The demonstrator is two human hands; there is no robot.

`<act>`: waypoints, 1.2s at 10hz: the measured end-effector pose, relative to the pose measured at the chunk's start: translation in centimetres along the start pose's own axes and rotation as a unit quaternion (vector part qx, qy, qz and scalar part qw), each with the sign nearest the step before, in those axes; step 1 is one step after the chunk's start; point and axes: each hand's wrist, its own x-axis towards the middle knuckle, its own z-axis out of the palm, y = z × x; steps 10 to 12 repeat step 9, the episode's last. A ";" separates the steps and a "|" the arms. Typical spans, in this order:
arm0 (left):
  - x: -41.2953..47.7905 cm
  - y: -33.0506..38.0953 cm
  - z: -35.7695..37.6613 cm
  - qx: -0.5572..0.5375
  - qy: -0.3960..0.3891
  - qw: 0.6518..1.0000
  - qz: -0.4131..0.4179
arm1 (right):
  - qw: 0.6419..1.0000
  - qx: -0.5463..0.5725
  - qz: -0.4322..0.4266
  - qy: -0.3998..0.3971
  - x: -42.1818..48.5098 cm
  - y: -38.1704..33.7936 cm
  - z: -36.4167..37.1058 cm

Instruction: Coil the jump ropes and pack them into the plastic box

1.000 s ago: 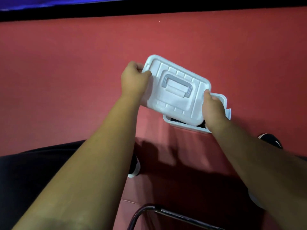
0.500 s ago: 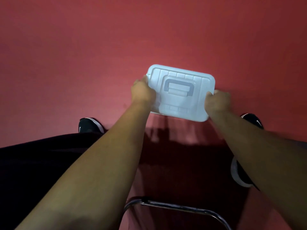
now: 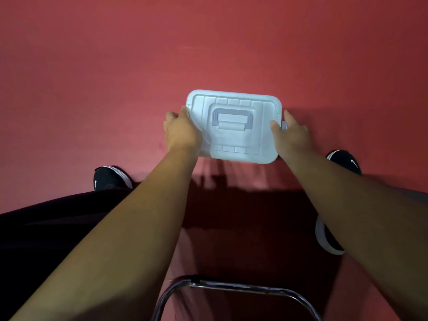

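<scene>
The fingers (image 3: 185, 111) of the left hand (image 3: 181, 133) bend over the left short edge of the lid (image 3: 234, 144), close together. That hand's thumb is hidden, so I cannot tell where it sits. On the other end, the right hand (image 3: 290, 135) has its thumb (image 3: 274, 126) flat on top of the lid and its fingers held together down the outside of the right end, with a small white tab (image 3: 284, 126) showing between thumb and forefinger.

The plastic box (image 3: 266, 107) sits on the red floor (image 3: 92, 77) in front of the person, between the two hands. It is closed by the lid, whose ribbed top faces up. A grey carry handle (image 3: 231, 110) lies folded flat in the lid's recess. The lid covers the box's walls and contents.

Both forearms reach forward from the bottom corners. A black shoe with a white sole (image 3: 108, 178) stands near the left forearm. A matching shoe (image 3: 345, 161) is just beyond the right wrist. A third dark shoe (image 3: 326, 239) shows lower on the right, partly behind that forearm. A black trouser leg (image 3: 46, 228) fills the lower left. A curved metal tube frame (image 3: 231, 286) crosses the bottom centre.
</scene>
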 end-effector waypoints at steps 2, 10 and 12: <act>0.8 -1.1 0.4 -0.055 -0.050 0.996 -0.049 | 0.997 0.028 0.070 -0.012 0.4 -0.5 0.4; -0.5 0.4 -3.9 -0.026 -0.126 0.991 -0.047 | 0.995 -0.098 0.027 -0.023 -1.9 -5.5 -3.1; -0.5 0.4 -3.9 -0.026 -0.126 0.991 -0.047 | 0.995 -0.098 0.027 -0.023 -1.9 -5.5 -3.1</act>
